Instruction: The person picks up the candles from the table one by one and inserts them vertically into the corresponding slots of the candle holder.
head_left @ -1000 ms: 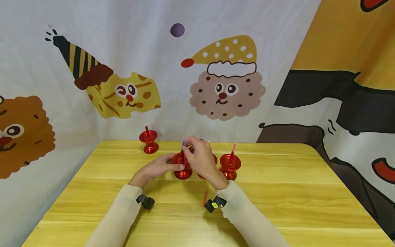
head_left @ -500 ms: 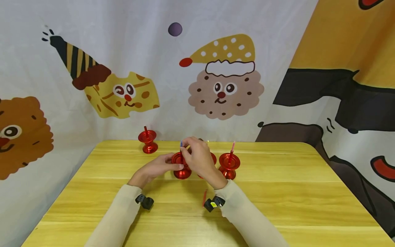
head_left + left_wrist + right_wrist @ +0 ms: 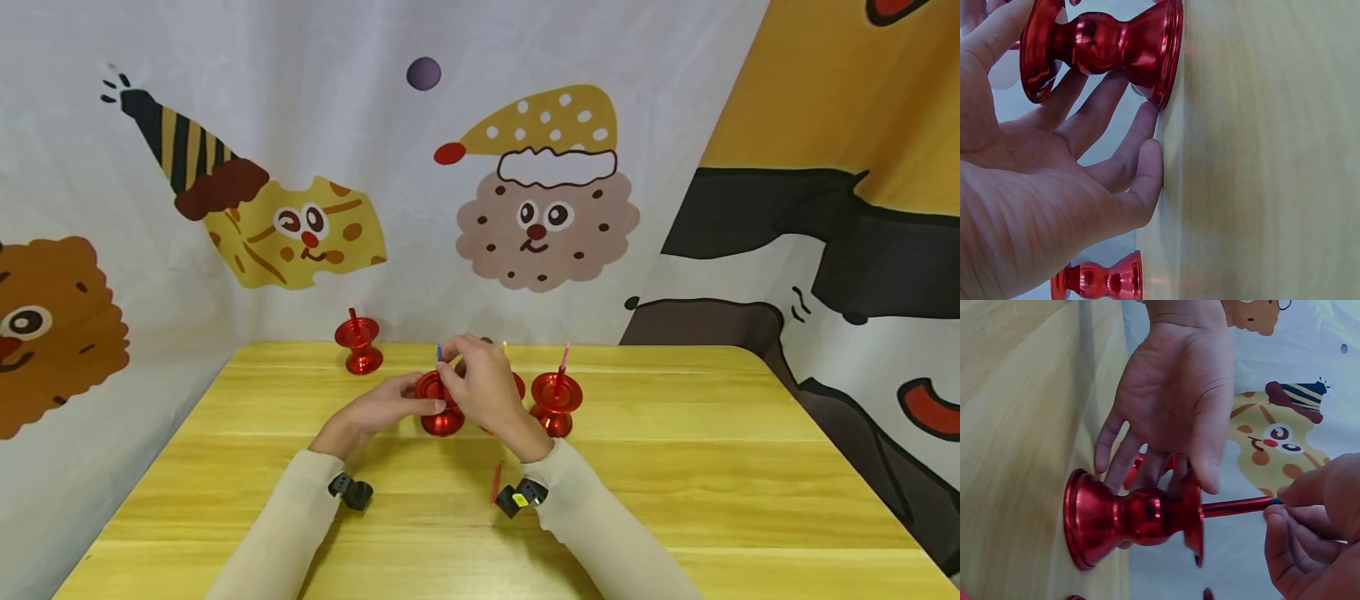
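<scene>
A shiny red metal candle holder [image 3: 442,422] stands upright on the table, with a thin tube [image 3: 1238,507] rising from its dish. My left hand [image 3: 382,402] holds it, thumb at the dish rim and fingers round the far side of the stem. With thumb and fingertips, my right hand [image 3: 483,379] pinches a slim blue candle [image 3: 439,352] at the mouth of that tube. The right wrist view shows only a bit of blue between the fingertips. How deep the candle's lower end sits is hidden.
Right of the hands stands a red holder [image 3: 556,404] bearing a pink candle [image 3: 566,357]. Another holder is mostly behind my right hand, a pale candle tip showing. A holder [image 3: 357,343] stands at the back left. A red stick [image 3: 497,482] lies near my right wrist.
The blue candle has straightened and sunk slightly toward the tube as my right hand keeps pinching it. My left hand stays on the holder. The head view has shifted a little.
</scene>
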`<state>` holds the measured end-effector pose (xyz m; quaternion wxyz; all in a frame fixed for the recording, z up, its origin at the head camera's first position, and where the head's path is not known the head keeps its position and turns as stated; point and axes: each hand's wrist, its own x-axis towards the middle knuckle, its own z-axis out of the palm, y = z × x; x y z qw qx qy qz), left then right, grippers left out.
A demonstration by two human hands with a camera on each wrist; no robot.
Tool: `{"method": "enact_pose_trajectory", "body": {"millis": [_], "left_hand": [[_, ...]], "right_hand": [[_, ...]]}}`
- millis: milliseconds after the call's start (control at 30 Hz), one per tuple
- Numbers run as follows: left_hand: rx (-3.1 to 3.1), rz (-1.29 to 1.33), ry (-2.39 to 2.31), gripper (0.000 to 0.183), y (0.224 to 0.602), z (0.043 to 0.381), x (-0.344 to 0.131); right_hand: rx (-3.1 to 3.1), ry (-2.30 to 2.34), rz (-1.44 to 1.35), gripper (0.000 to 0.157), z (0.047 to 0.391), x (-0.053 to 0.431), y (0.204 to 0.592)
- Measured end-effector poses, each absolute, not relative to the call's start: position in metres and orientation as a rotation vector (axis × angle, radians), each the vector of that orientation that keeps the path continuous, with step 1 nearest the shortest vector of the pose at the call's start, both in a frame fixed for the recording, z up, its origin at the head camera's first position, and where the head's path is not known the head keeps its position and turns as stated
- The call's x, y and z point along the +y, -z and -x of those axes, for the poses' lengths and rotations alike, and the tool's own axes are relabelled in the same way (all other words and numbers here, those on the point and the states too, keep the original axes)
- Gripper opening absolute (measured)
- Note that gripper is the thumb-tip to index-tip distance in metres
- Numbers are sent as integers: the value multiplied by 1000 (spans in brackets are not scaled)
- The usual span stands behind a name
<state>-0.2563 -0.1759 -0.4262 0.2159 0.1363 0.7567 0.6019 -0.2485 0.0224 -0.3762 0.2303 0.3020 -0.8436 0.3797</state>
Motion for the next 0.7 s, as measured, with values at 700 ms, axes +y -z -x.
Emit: {"method": "enact_pose_trajectory", "body": {"millis": [700], "left_hand": [[2127,-351,-1667,60,429,255,-175]], "right_hand": [[-2557,-1106,-926,12,189,99,368]]}}
